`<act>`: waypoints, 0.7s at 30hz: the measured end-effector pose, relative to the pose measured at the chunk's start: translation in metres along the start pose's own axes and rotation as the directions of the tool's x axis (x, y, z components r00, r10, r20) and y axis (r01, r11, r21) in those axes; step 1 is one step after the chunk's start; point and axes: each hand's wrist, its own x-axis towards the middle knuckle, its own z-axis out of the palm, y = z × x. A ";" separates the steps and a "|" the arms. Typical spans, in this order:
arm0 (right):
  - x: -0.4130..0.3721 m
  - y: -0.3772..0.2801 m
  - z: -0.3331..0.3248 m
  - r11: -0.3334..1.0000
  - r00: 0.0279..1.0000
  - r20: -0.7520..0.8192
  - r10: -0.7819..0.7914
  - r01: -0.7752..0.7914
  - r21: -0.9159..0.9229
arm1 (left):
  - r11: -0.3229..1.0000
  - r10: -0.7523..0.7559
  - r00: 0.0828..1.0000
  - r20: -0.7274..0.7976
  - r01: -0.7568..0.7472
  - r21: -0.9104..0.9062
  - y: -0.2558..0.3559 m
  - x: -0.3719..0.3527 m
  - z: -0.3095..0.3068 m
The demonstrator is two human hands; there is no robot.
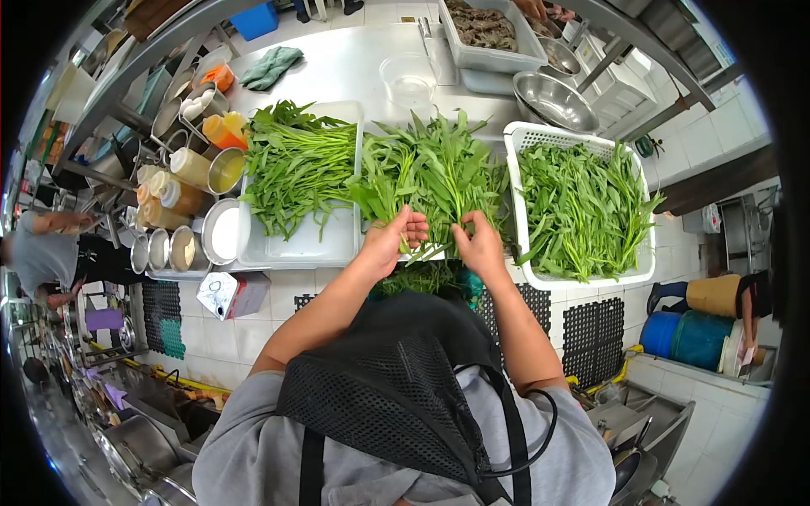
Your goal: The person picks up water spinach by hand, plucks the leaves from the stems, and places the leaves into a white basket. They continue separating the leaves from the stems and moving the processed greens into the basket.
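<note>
In the head view, a loose pile of water spinach [439,164] with long stems and narrow leaves lies in front of me at the table's near edge. My left hand [393,241] is closed round stems on the left of this pile, its fingers curled. My right hand [480,244] pinches stems on the right, thumb against fingers. Left of the pile, a pale plastic tub [295,244] holds more greens laid lengthwise. To the right, a white perforated basket [525,211] is heaped with the same greens. Leaves hide whatever lies under the middle pile.
Sauce bottles [181,196] and metal bowls [221,232] line the left side. A green cloth [270,67] and a clear bowl [408,80] sit farther back. A tub of shrimp [494,38] and a steel bowl [554,101] are back right. Other people work left and right.
</note>
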 end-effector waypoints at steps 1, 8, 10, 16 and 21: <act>-0.002 0.001 0.002 1.000 1.000 -0.006 0.009 -0.009 0.002 | 1.000 -0.005 1.000 0.014 0.005 -0.006 -0.001 0.000 -0.001; 0.001 0.010 0.008 0.980 0.997 -0.048 -0.063 0.053 -0.192 | 0.998 -0.054 0.997 0.057 0.053 0.022 -0.001 0.000 0.006; 0.005 0.012 0.009 0.962 0.984 -0.091 -0.154 0.128 -0.242 | 0.998 -0.055 0.996 0.072 0.054 0.013 0.000 -0.001 0.008; 0.015 -0.026 -0.028 0.781 0.997 -0.004 0.074 -0.055 0.622 | 1.000 -0.023 0.994 0.105 0.023 0.003 0.010 -0.004 0.008; 0.013 -0.049 -0.044 0.576 1.000 -0.002 0.007 -0.002 0.817 | 0.997 0.058 0.986 0.159 -0.049 -0.062 0.021 -0.005 0.014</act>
